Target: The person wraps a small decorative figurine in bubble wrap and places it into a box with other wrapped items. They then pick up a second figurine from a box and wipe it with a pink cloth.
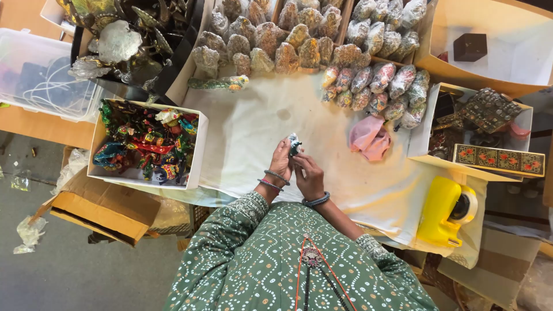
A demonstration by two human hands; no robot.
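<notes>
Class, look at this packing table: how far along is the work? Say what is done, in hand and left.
Done, it seems: rows of wrapped figurines lie at the far side of the white cloth. In hand: the left hand and right hand hold one small figurine between them. Probably left: the white box of bright unwrapped figurines.

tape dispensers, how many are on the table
1. The yellow tape dispenser sits at the table's right near edge, on the white cloth, right of both hands. Another could be hidden inside the boxes.
</notes>
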